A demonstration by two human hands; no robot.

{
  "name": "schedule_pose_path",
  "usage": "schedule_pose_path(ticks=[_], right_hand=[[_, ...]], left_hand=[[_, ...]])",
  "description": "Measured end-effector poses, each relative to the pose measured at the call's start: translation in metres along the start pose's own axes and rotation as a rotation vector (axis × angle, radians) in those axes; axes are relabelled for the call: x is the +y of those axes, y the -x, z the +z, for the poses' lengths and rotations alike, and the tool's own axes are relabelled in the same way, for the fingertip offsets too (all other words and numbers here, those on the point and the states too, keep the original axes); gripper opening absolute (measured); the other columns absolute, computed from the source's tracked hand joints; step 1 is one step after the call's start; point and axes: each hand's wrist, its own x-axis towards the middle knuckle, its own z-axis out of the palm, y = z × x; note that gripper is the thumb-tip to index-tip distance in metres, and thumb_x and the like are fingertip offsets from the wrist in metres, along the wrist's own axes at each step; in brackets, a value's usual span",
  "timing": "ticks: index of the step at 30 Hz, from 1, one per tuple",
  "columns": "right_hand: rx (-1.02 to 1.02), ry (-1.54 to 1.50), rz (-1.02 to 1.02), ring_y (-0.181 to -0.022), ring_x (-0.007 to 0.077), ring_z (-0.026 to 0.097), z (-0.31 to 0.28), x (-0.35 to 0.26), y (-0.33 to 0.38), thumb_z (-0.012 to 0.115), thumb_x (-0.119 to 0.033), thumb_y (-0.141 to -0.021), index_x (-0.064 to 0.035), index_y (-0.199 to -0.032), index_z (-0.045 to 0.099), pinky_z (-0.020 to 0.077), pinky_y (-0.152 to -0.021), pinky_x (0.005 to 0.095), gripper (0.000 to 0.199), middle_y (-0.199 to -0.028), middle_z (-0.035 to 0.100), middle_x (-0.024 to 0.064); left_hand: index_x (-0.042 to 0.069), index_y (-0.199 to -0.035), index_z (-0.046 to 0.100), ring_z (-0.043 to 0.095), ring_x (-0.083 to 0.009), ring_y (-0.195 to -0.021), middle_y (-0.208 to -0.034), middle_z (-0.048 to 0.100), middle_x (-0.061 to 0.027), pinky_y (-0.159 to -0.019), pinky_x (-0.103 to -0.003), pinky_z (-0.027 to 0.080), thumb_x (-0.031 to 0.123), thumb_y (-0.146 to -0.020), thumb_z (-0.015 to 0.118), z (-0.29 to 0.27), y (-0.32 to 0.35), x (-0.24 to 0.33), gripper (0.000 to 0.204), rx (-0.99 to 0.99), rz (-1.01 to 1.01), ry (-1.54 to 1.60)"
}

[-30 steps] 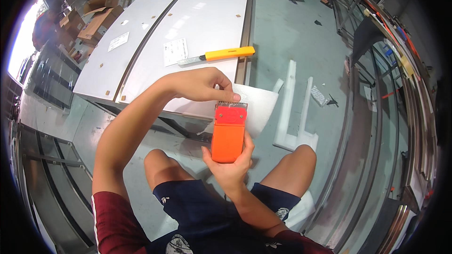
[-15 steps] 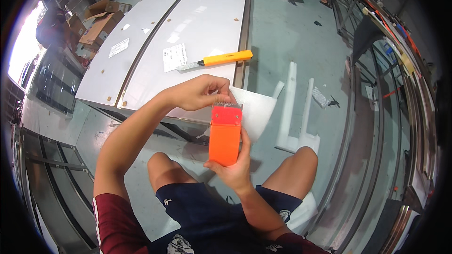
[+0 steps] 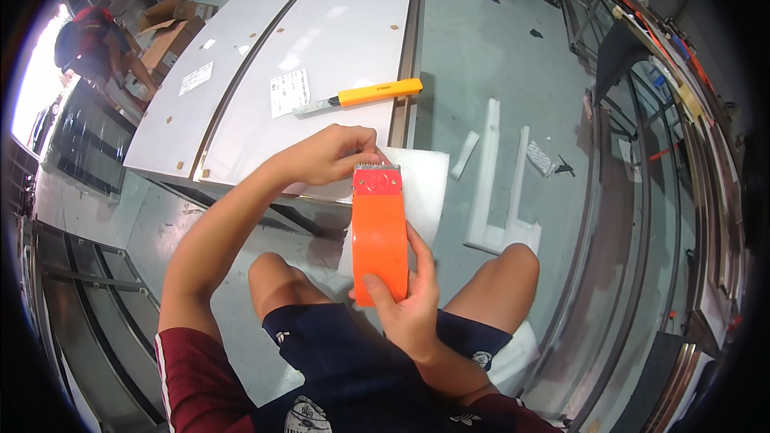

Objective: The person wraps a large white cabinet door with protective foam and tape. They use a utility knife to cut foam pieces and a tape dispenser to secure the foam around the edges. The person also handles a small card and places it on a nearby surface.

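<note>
My right hand (image 3: 411, 305) grips an orange tape dispenser (image 3: 379, 236), thumb across its lower front. The dispenser's red head and metal teeth point away from me. Just beyond the teeth, my left hand (image 3: 337, 154) has its fingers pinched together; what they hold is hidden. A white foam sheet (image 3: 425, 184) hangs behind the dispenser, its upper left corner by the left fingertips, at the near corner of a white glossy panel (image 3: 321, 28). On that panel lies a utility knife (image 3: 377, 93) with a yellow handle, its blade toward a printed label (image 3: 289, 93).
White foam strips (image 3: 485, 184) lie on the floor to the right, near a crumpled plastic piece (image 3: 543, 157). Metal racks (image 3: 642, 192) run along the right side. At the far left a person (image 3: 92, 44) bends over near cardboard boxes (image 3: 168, 36).
The dispenser has tilted so its teeth show edge-on, and my right thumb has moved across it. The foam sheet has swung to hang straighter. The person at far left has come into clearer view.
</note>
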Motion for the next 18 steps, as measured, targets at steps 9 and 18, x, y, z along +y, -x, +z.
schedule_pose_path(ticks=[9, 18], right_hand=[[-0.009, 0.022, 0.016, -0.105, 0.0248, 0.072, 0.003, -0.011, 0.007, 0.071, -0.009, -0.096, 0.0058, -0.153, 0.024, 0.0587, -0.087, 0.0347, 0.075, -0.123, 0.066, 0.0238], [-0.039, -0.043, 0.097, -0.11, 0.0251, 0.069, 0.002, -0.023, 0.029, 0.066, -0.002, -0.097, 0.0052, -0.155, 0.017, 0.058, -0.09, 0.036, 0.075, -0.129, 0.06, 0.0243]], left_hand=[[0.001, -0.081, 0.051, 0.074, -0.0224, -0.103, -0.088, 0.074, -0.0149, -0.081, -0.034, 0.054, 0.018, -0.103, 0.062, 0.008, -0.001, -0.001, 0.029, 0.096, 0.054, 0.014], [0.0, -0.086, 0.053, 0.073, -0.0211, -0.099, -0.092, 0.076, -0.0148, -0.087, -0.033, 0.053, 0.018, -0.104, 0.06, 0.009, -0.001, 0.011, 0.026, 0.115, 0.01, -0.157]])
